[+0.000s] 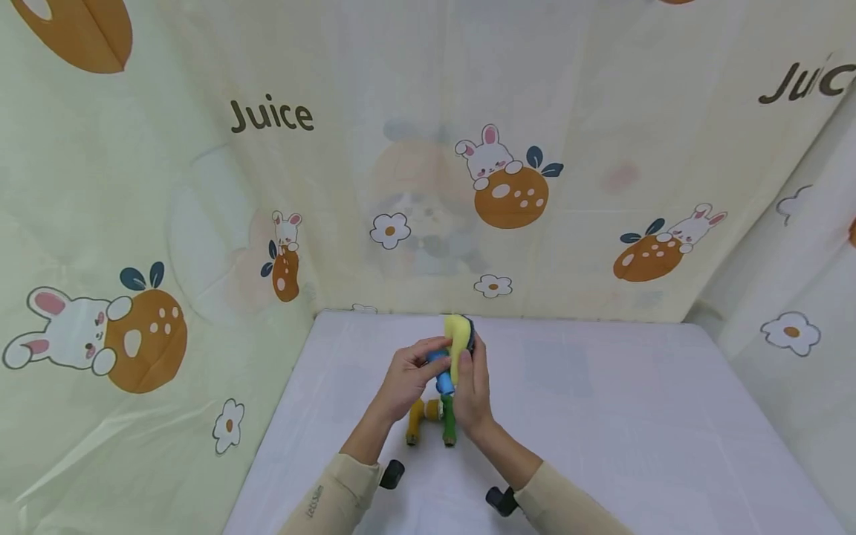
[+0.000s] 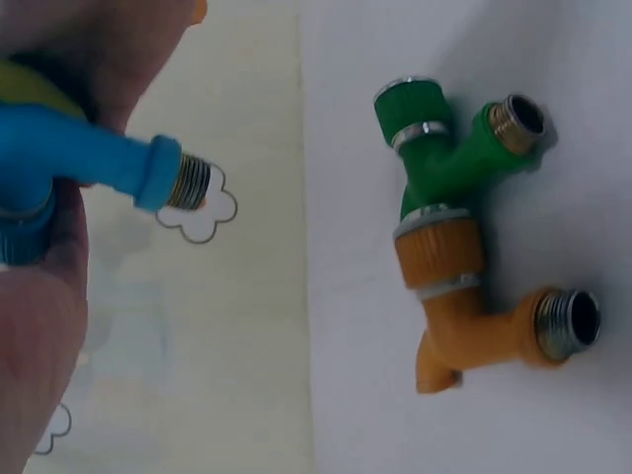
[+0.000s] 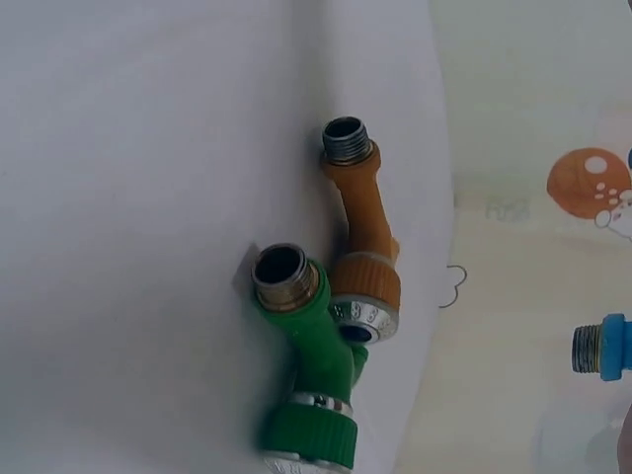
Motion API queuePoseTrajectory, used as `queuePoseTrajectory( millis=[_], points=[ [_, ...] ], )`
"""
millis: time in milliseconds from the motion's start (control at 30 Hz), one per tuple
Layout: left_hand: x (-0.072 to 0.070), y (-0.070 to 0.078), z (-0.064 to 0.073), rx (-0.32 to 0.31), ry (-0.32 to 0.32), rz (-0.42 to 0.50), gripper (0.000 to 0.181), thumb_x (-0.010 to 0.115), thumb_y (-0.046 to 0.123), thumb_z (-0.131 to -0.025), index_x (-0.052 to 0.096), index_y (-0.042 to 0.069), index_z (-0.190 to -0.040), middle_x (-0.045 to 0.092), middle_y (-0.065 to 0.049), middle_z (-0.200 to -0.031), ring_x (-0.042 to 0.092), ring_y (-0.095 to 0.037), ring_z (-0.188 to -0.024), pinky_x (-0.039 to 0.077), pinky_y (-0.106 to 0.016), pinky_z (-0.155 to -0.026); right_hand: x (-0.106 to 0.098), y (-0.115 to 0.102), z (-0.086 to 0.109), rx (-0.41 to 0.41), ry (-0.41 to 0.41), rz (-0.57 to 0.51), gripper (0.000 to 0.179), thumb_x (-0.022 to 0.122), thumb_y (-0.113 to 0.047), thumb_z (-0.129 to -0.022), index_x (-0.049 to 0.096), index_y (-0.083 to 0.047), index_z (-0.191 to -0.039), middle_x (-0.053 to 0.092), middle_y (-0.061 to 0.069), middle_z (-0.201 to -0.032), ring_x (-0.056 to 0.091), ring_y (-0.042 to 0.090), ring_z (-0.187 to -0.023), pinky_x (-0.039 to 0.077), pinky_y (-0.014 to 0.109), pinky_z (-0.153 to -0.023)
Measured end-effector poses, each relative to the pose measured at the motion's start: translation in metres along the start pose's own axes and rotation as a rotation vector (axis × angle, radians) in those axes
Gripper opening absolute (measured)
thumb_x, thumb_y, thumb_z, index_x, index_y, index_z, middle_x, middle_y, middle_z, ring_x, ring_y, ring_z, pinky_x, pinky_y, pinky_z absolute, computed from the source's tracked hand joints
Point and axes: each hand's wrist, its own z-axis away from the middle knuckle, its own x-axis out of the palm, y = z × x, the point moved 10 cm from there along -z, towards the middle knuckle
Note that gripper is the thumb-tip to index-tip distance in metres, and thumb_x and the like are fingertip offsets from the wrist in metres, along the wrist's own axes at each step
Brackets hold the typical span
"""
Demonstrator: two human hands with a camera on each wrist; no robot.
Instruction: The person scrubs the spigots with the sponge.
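In the head view, my left hand holds a blue water tap above the table, its threaded end pointing down. My right hand grips a yellow sponge with a dark blue backing, held against the tap's upper part. The left wrist view shows the blue tap close up, its metal thread bare and the sponge behind it. Only the blue tap's threaded end enters the right wrist view. How the right fingers lie behind the sponge is hidden.
On the white table, just below the hands, lie a green tap and an orange-yellow tap, touching or nearly so. A printed curtain stands behind the table and at both sides. Black wrist devices sit by the sleeves.
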Motion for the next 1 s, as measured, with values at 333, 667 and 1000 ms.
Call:
queuePoseTrajectory(
  millis=[333, 667, 1000],
  points=[
    [-0.037, -0.007, -0.001, -0.067, 0.345, -0.047, 0.037, 0.085, 0.036, -0.087, 0.078, 0.018, -0.119, 0.075, -0.009, -0.12, 0.076, -0.017, -0.1, 0.062, -0.031, -0.09, -0.005, 0.01, -0.002, 0.085, 0.053, 0.017, 0.047, 0.032, -0.024, -0.115, 0.026, -0.02, -0.161, 0.048, 0.014, -0.127, 0.047, 0.023, -0.104, 0.043, 0.025, -0.085],
    [-0.065, -0.015, 0.001, -0.105, 0.563, 0.054, 0.045, 0.084, 0.041, -0.087, 0.068, 0.007, -0.111, 0.078, -0.014, -0.107, 0.076, -0.015, -0.087, 0.064, -0.028, -0.08, 0.011, -0.02, 0.02, -0.34, -0.034, 0.328, 0.071, 0.062, -0.007, -0.098, 0.029, -0.005, -0.16, 0.03, 0.019, -0.154, 0.038, 0.028, -0.136, 0.041, 0.025, -0.113],
    [-0.047, -0.011, -0.001, -0.094, 0.401, 0.07, 0.039, 0.073, 0.038, -0.098, 0.071, 0.007, -0.122, 0.077, -0.011, -0.113, 0.077, -0.017, -0.097, 0.062, -0.034, -0.091, 0.003, -0.019, 0.009, -0.244, 0.02, 0.278, 0.07, 0.064, -0.008, -0.1, 0.028, -0.011, -0.16, 0.033, 0.015, -0.154, 0.042, 0.022, -0.133, 0.043, 0.027, -0.111]
  ],
)
